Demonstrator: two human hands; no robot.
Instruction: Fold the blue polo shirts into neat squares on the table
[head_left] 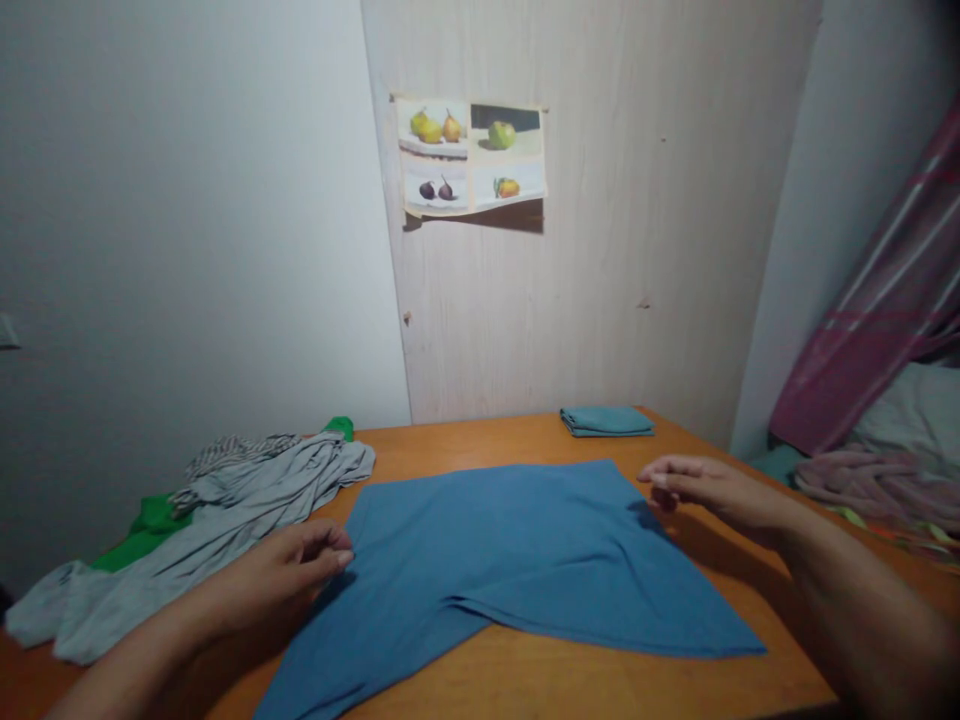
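A pair of blue shorts (495, 540) lies spread on the orange-brown table, its straight waist edge away from me and the two legs spread toward me. A few creases cross the right leg. My left hand (311, 560) hovers by the left side of the shorts, fingers loosely curled, with no cloth visible between fingers and thumb. Just off the upper right corner, my right hand (690, 487) is raised above the table. Its fingers are slightly bent and apart, holding nothing, and its shadow falls on the cloth.
Heaped along the table's left side are grey clothes (255, 500) and a green cloth (150, 530). A folded teal cloth (607, 421) rests near the back edge. Behind the table stands a wall with a fruit poster (471, 155). A pink curtain (862, 330) hangs at right.
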